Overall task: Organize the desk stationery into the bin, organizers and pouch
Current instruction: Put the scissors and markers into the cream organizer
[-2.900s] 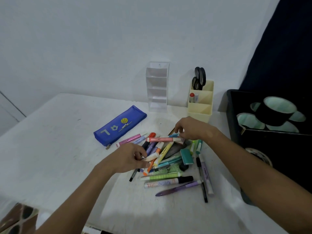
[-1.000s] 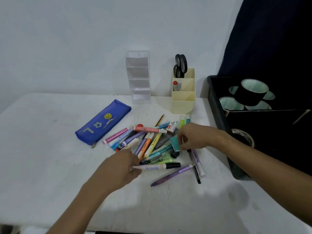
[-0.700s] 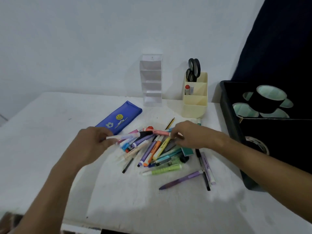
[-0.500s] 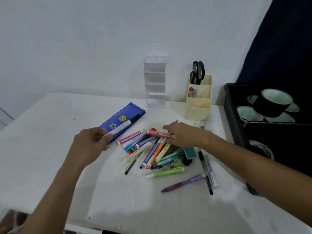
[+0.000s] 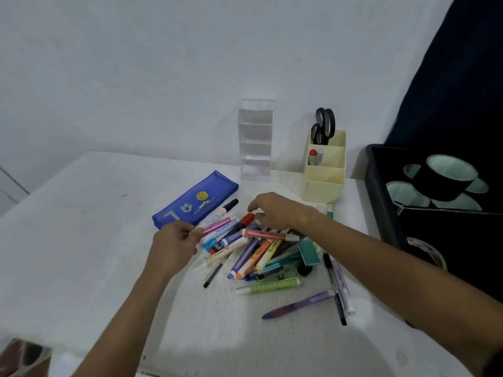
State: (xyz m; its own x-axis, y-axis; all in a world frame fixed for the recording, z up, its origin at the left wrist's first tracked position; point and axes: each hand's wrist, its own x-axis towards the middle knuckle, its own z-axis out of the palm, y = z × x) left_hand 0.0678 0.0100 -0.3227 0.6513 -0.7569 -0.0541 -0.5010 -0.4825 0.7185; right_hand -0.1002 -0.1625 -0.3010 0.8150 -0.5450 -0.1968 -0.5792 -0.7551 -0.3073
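Left hand (image 5: pixel 174 242) pinches the white end of a black-capped marker (image 5: pixel 221 212), which lies across the near edge of the blue pouch (image 5: pixel 194 204), presumably to be stowed there. Right hand (image 5: pixel 275 210) hovers curled over the pile of pens (image 5: pixel 258 251) on the worktop (image 5: pixel 81 240); whether its fingertips grip one is unclear. Clear organizer (image 5: pixel 255 140) and cream organizer (image 5: pixel 325 170) stand behind, black bin (image 5: pixel 381 191) at right.

One head-worn camera looks forward and down, close over the table (image 5: pixel 81 240) (wide-angle, no second view).
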